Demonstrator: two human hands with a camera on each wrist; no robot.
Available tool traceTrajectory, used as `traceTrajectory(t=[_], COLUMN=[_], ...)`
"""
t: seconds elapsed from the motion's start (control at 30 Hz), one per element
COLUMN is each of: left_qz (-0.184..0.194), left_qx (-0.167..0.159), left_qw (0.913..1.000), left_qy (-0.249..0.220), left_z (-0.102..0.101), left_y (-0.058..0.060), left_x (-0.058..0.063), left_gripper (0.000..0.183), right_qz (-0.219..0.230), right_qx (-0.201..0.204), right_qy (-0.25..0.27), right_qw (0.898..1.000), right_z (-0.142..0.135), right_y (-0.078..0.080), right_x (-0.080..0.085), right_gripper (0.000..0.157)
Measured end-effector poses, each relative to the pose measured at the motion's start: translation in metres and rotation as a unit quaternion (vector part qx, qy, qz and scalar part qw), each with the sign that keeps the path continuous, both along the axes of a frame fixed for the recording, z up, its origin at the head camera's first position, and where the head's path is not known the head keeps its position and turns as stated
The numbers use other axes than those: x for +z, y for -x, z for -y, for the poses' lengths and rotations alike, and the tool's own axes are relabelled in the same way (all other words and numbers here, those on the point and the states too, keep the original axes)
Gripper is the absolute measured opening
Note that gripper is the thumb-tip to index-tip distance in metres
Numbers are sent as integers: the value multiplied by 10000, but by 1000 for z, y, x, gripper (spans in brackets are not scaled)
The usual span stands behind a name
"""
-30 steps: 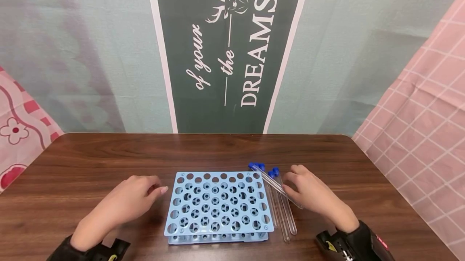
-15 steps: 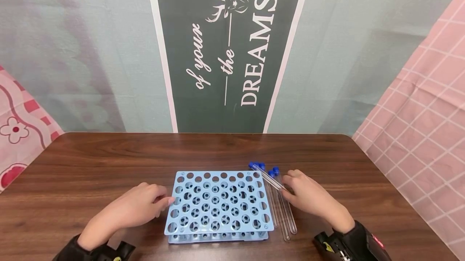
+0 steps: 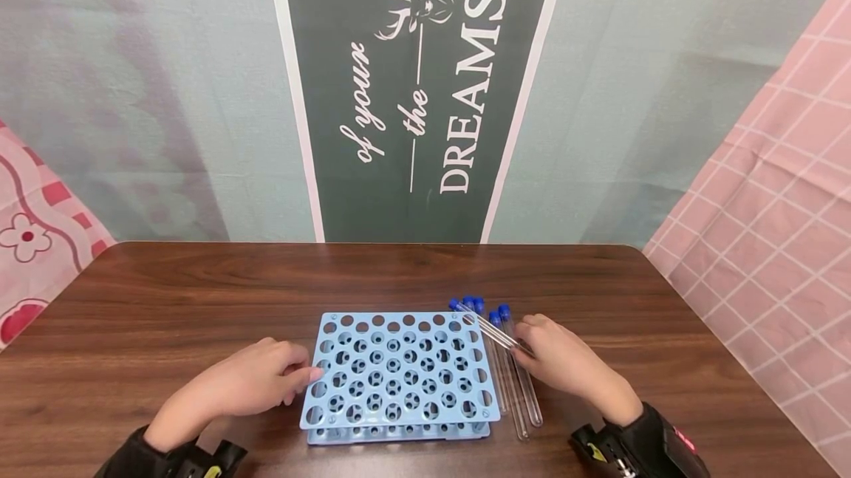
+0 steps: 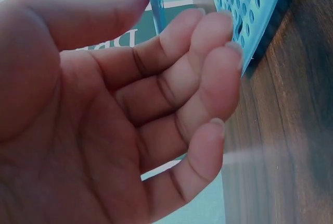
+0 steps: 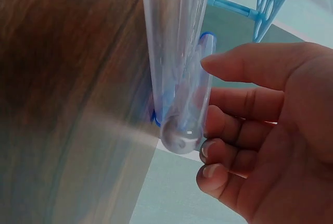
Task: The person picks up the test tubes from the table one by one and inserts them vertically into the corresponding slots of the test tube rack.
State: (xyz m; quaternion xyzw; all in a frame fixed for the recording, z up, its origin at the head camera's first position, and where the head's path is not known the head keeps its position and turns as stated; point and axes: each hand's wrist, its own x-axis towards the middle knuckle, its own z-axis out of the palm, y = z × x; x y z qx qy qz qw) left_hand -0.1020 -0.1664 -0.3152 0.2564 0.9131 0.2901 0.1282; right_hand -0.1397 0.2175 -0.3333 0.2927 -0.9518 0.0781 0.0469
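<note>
A light-blue test tube rack (image 3: 414,421) stands at the middle of the table's near side. My left hand (image 3: 255,378) grips its left side, with the thumb at the edge of the top plate and the fingers below it, as the left wrist view shows. To the right of the rack, my right hand (image 3: 561,360) pinches the rounded end of a clear, blue-capped test tube (image 5: 182,136) between thumb and fingers. This tube slants over several other test tubes (image 3: 525,393), its cap (image 3: 455,304) near the rack's back right corner.
The brown wooden table (image 3: 199,286) ends at a cloth backdrop (image 3: 412,216) with lettering on it. Pink patterned cloth (image 3: 764,241) hangs at the right side, and another at the left.
My left hand has moved right onto the rack's left edge. My right hand has shifted onto the slanting tube's end, and that tube's cap has slid slightly left, away from the other caps.
</note>
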Motion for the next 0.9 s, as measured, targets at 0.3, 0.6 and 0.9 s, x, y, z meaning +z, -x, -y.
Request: traceTrajectory(t=[0.3,0.6,0.9], left_qz=[53,8,-3], left_qx=[-14,-55,-148], left_qw=[10000,10000,9998], left_qy=[-55,7,98], left_z=[0,0,1], left_y=[-1,-1,-2], left_x=[-1,0,1], left_gripper=[33,33,31], right_qz=[-89,-163,-230], right_qx=[-14,-162,-503], right_qy=[13,114,259], right_qw=[10000,9997,9981], right_z=[2,1,2], right_y=[0,-2,-2], right_x=[-3,0,5], right_gripper=[15,18,15])
